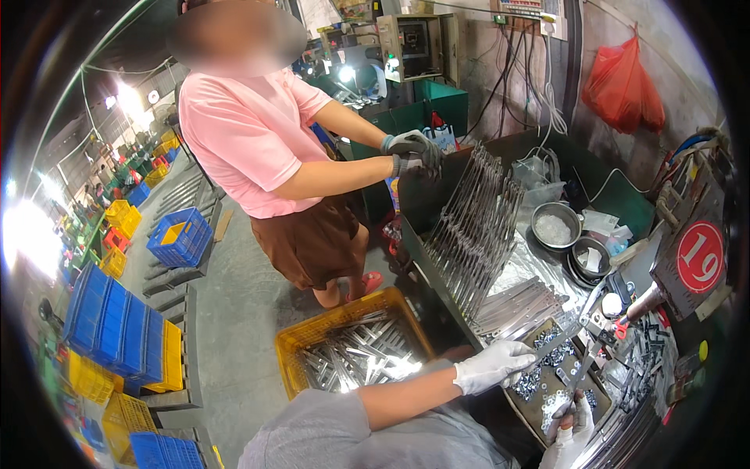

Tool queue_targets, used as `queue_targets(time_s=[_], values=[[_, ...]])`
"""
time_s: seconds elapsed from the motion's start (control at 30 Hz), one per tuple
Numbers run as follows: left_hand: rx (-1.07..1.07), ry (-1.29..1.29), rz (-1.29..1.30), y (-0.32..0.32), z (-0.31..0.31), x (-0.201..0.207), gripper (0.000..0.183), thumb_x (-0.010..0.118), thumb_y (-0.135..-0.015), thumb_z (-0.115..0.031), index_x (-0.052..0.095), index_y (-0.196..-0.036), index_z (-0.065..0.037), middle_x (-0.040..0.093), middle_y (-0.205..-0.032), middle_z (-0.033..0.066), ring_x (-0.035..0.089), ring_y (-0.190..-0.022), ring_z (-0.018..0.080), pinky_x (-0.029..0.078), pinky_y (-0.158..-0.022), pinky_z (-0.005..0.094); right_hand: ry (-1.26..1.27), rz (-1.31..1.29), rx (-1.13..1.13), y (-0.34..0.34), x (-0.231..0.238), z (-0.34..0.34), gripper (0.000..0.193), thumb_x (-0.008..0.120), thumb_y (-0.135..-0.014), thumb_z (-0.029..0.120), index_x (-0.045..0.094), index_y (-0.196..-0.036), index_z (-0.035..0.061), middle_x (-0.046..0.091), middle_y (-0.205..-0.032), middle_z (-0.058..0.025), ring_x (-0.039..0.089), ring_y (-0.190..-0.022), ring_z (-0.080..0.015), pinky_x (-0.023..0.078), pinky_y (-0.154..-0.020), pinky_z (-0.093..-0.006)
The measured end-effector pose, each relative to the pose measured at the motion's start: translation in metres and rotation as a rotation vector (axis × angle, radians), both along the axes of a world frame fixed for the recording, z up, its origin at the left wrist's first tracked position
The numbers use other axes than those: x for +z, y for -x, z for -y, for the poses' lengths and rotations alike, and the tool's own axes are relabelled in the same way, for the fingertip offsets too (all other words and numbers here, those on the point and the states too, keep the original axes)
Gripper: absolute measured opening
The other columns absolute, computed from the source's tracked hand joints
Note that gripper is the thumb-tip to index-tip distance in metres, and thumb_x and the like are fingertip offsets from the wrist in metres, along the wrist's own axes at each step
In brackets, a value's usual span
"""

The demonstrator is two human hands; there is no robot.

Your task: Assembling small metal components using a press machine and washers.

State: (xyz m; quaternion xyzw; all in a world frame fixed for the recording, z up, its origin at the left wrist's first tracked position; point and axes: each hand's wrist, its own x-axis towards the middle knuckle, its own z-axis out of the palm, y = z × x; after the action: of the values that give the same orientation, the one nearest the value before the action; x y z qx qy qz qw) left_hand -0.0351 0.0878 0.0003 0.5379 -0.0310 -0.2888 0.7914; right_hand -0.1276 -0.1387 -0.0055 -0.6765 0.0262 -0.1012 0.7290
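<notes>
My left hand (491, 367), in a white glove, is closed on a flat metal strip (556, 344) that points right toward the machine. Lower right, my right hand (573, 434) wears a white glove with darkened fingers. Its fingers are bent around a second flat metal strip (583, 367), which slants up toward the other one. Beneath both hands lies a divided tray (551, 381) with small dark nut-like pieces (528, 385) and pale washers (551, 403). My right fingertips are partly hidden.
A press-like machine (664, 266) stands at right, with dark metal parts (644, 356) below. Stacked metal strips (519, 306), racked linkages (478, 227) and metal bowls (556, 225) occupy the green-walled bench. A yellow crate (291, 352) holds strips. A gloved co-worker (242, 141) stands across.
</notes>
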Motion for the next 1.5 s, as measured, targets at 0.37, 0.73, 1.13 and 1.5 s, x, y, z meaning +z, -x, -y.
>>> queue_targets(time_s=[0.37, 0.73, 1.13, 1.5], values=[[0.008, 0.002, -0.004, 0.0, 0.001, -0.001, 0.019, 0.052, -0.097, -0.021, 0.058, -0.101, -0.003, 0.054, -0.076, -0.0034, 0.047, -0.057, 0.0027, 0.038, -0.048, 0.0179, -0.156, -0.102, 0.059, 0.007, 0.054, -0.029, 0.072, 0.071, -0.083, 0.037, 0.044, -0.133, -0.0065, 0.058, -0.096, -0.0101, 0.055, -0.081, -0.0128, 0.041, -0.067, -0.0165], [0.003, 0.056, -0.012, 0.0, 0.001, -0.005, 0.018, 0.052, -0.097, -0.02, 0.057, -0.102, -0.003, 0.054, -0.076, -0.0032, 0.048, -0.057, 0.0032, 0.038, -0.048, 0.0181, 0.009, -0.084, 0.052, 0.007, 0.053, -0.028, 0.072, 0.069, -0.083, 0.044, 0.048, -0.131, -0.0041, 0.058, -0.09, -0.0041, 0.049, -0.069, -0.006, 0.034, -0.057, -0.0158], [0.016, 0.036, -0.013, 0.001, 0.002, 0.001, 0.017, 0.053, -0.097, -0.021, 0.057, -0.095, -0.005, 0.053, -0.074, -0.0041, 0.047, -0.054, 0.0022, 0.038, -0.046, 0.0168, 0.065, -0.093, 0.041, 0.009, 0.059, -0.03, 0.063, 0.067, -0.086, 0.04, 0.051, -0.128, -0.0044, 0.059, -0.093, -0.0052, 0.052, -0.074, -0.0093, 0.039, -0.063, -0.0178], [0.003, 0.017, -0.007, 0.0, 0.002, -0.001, 0.018, 0.052, -0.097, -0.023, 0.057, -0.093, -0.006, 0.052, -0.074, -0.0051, 0.046, -0.054, 0.0012, 0.037, -0.045, 0.0157, -0.018, -0.076, 0.088, 0.009, 0.051, -0.026, 0.058, 0.068, -0.087, 0.03, 0.049, -0.128, -0.0072, 0.062, -0.103, -0.0113, 0.058, -0.084, -0.0142, 0.044, -0.069, -0.0202]])
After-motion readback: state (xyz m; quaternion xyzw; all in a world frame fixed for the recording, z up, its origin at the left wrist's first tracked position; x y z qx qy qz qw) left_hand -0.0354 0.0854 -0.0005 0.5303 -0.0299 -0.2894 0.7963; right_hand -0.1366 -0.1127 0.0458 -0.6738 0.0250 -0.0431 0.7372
